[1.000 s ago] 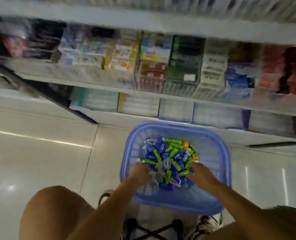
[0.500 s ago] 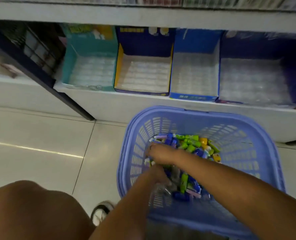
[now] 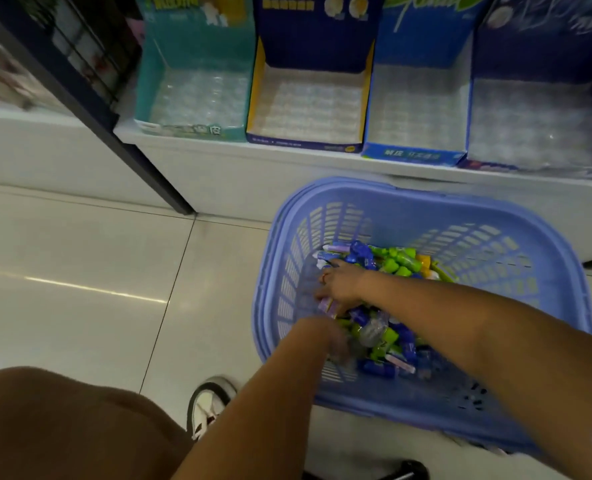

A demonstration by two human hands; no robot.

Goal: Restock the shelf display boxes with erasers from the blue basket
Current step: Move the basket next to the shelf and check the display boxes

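Right hand [image 3: 341, 285] and blurred left hand [image 3: 324, 336] reach among erasers [image 3: 395, 258] in the blue basket [image 3: 426, 206], grips unclear. Best to gather a firm handful first.

Dim, even indoor light fills the scene, with one bright streak of glare across the glossy floor [image 3: 80, 334]. The left hand [image 3: 325, 341] is smeared by motion blur, the boxes [image 3: 308, 105] soft. Wide-angle distortion bends the shelf [image 3: 253, 168] edge toward the corners.

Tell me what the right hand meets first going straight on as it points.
Probably the left slatted wall of the blue basket, just past the right hand; depth is unclear.
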